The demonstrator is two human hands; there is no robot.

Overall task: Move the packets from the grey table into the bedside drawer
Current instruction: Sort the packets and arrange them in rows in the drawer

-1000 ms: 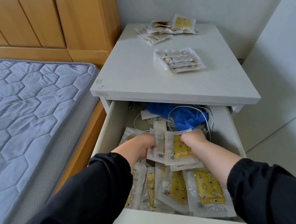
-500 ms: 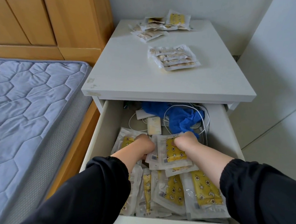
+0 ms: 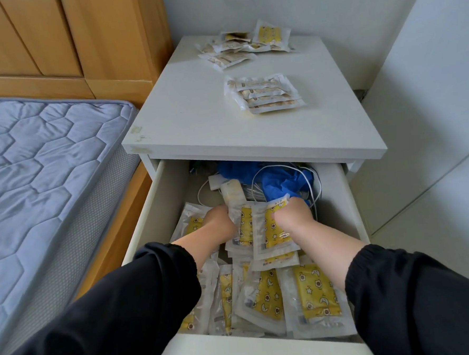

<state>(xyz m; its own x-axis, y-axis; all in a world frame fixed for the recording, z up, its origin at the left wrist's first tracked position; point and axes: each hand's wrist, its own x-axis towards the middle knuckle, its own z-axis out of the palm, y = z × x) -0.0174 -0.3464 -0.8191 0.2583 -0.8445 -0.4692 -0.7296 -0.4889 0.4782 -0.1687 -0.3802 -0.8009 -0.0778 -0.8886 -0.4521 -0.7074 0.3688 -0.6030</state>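
We clench left hand [image 3: 220,221] & right hand [image 3: 293,218] round a stack [image 3: 272,231], low in the drawer [image 3: 158,206], prob. so it lands flat; more packets [image 3: 264,94] on table [image 3: 197,119], upper centre.

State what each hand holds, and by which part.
Both grip one bundle of packets inside the drawer: left hand at its left edge, right hand at its upper right corner.

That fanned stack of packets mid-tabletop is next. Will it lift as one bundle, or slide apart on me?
Likely to slide apart: the fanned stack is loose and unbound, and its clear wrappers look glossy. It is probably light and floppy too, since similar packets bend where the right hand grips them in the drawer.
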